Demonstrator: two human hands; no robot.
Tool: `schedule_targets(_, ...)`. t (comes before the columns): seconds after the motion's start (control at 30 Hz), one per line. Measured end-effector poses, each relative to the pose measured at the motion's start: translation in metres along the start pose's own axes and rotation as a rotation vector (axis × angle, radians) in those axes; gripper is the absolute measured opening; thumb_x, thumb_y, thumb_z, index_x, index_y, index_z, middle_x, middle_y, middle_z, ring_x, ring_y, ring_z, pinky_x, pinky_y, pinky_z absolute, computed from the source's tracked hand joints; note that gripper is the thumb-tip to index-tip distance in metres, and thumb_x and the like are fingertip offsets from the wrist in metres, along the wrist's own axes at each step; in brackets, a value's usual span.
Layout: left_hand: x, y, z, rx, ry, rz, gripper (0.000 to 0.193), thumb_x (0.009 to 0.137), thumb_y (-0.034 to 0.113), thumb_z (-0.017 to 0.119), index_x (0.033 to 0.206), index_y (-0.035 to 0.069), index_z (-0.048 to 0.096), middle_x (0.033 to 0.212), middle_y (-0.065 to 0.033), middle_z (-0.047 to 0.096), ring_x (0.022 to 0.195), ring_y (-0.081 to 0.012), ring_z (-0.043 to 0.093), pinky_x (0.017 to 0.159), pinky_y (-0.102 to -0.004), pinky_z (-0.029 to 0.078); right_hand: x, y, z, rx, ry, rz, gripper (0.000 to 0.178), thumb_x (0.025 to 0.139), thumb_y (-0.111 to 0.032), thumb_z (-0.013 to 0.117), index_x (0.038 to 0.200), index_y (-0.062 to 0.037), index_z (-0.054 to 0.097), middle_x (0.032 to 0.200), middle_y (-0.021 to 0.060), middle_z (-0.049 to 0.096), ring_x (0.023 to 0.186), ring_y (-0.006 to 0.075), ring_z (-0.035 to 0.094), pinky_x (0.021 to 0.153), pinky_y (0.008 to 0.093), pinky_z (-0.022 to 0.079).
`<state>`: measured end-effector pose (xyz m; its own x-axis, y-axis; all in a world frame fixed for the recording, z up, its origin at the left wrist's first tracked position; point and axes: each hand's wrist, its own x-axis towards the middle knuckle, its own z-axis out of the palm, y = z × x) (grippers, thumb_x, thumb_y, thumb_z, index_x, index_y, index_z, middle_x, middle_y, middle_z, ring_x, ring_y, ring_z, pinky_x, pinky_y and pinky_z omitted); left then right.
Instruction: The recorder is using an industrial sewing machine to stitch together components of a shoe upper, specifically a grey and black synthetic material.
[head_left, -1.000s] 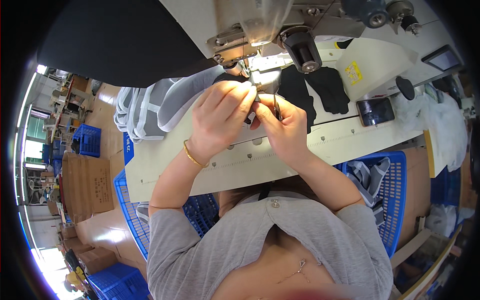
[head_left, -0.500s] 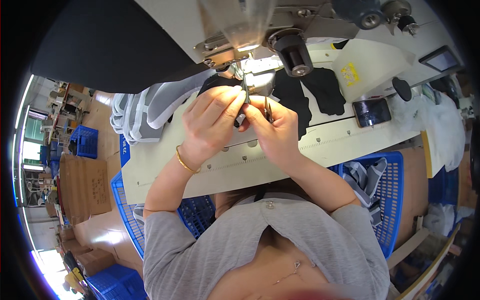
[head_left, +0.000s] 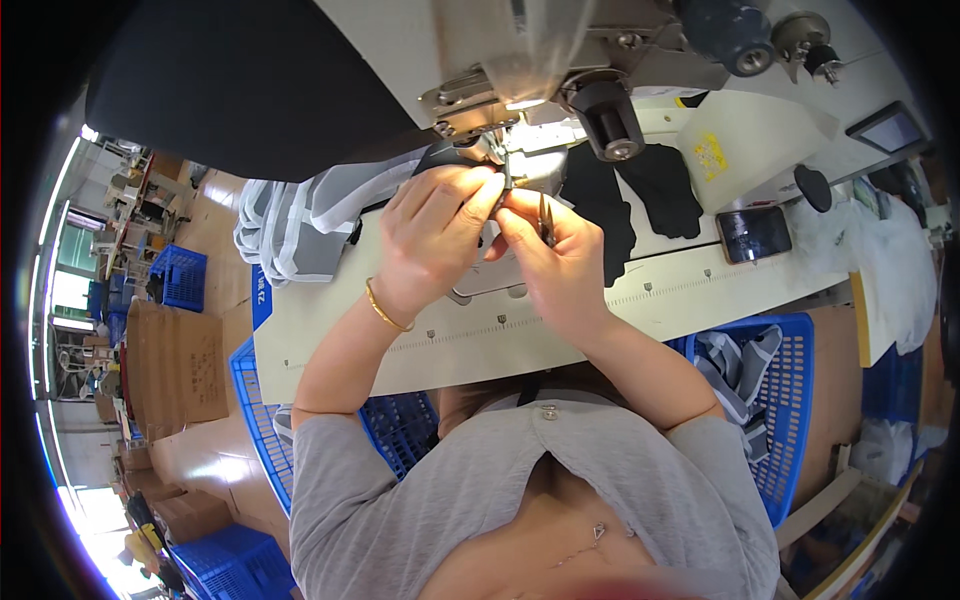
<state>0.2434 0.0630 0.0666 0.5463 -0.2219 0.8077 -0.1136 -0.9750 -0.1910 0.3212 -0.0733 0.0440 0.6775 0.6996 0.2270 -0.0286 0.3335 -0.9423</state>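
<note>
Close in front of the lit needle area of a sewing machine (head_left: 515,105), both my hands are raised and nearly touching. My left hand (head_left: 432,240) pinches a small piece of black fabric (head_left: 505,185) between thumb and fingertips. The thumb and forefinger of my right hand (head_left: 552,265) meet at the same fabric. Dark thread snips (head_left: 546,222) are tucked in the right hand, their points upward past the fingers. What exactly the fingertips do is mostly hidden.
Grey pieces with white edging (head_left: 295,225) lie stacked left on the machine table (head_left: 380,350). Black fabric pieces (head_left: 660,190) and a phone (head_left: 754,232) lie to the right. Blue baskets (head_left: 790,400) stand below both sides. A dark panel (head_left: 250,90) overhangs the upper left.
The whole view has shifted slightly, moving the scene a little rightward in the picture. Both hands keep hold at the black fabric, with the snips still in the right hand.
</note>
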Motion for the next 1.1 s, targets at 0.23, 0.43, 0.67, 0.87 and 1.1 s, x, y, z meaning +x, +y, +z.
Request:
schedule_targets(0.23,-0.0024,-0.0005,-0.0026,0.010,-0.005,0.003,0.037,0.062,0.010,0.066,0.096,-0.002,0.067,0.098,-0.0095,0.066,0.087,-0.0249,0.066,0.071,-0.0351,0.056,-0.0023,-0.0003,0.0034,-0.008,-0.027,0.007,0.023,0.092,-0.006,0.057,0.111,0.0034,0.065,0.079,0.0038,0.067,0.068,0.0081,0.064,0.062,0.0232,0.051)
schedule_targets(0.43,-0.0043,-0.0033,-0.0018,0.010,-0.027,-0.021,0.037,0.064,0.010,0.067,0.099,-0.001,0.067,0.099,-0.0092,0.066,0.091,-0.0242,0.066,0.073,-0.0358,0.055,-0.0030,0.0006,0.0077,0.087,-0.031,-0.014,0.029,0.092,-0.005,0.054,0.118,0.0049,0.061,0.094,0.0084,0.070,0.072,0.0103,0.064,0.068,0.0254,0.053)
schedule_targets(0.67,-0.0063,-0.0042,-0.0014,0.004,-0.053,-0.051,0.037,0.065,0.010,0.067,0.100,-0.002,0.067,0.105,-0.0104,0.066,0.092,-0.0242,0.066,0.072,-0.0352,0.054,-0.0032,0.0018,0.0066,0.105,-0.050,-0.024,0.031,0.092,-0.004,0.053,0.120,0.0052,0.060,0.099,0.0098,0.069,0.074,0.0106,0.064,0.068,0.0256,0.053)
schedule_targets(0.87,-0.0052,-0.0055,-0.0010,0.011,-0.060,-0.048,0.036,0.066,0.010,0.067,0.100,-0.002,0.067,0.105,-0.0111,0.066,0.092,-0.0246,0.065,0.072,-0.0353,0.054,-0.0020,0.0053,0.0058,0.106,-0.062,-0.040,0.031,0.092,-0.004,0.053,0.121,0.0058,0.060,0.100,0.0101,0.069,0.074,0.0105,0.065,0.069,0.0255,0.053)
schedule_targets(1.1,-0.0083,-0.0051,-0.0005,-0.017,-0.080,-0.091,0.035,0.070,0.004,0.065,0.105,-0.004,0.066,0.109,-0.0121,0.065,0.099,-0.0280,0.065,0.079,-0.0365,0.054,-0.0034,0.0041,0.0061,0.104,-0.059,-0.029,0.031,0.092,-0.004,0.055,0.121,0.0075,0.059,0.102,0.0117,0.069,0.076,0.0105,0.065,0.070,0.0248,0.053)
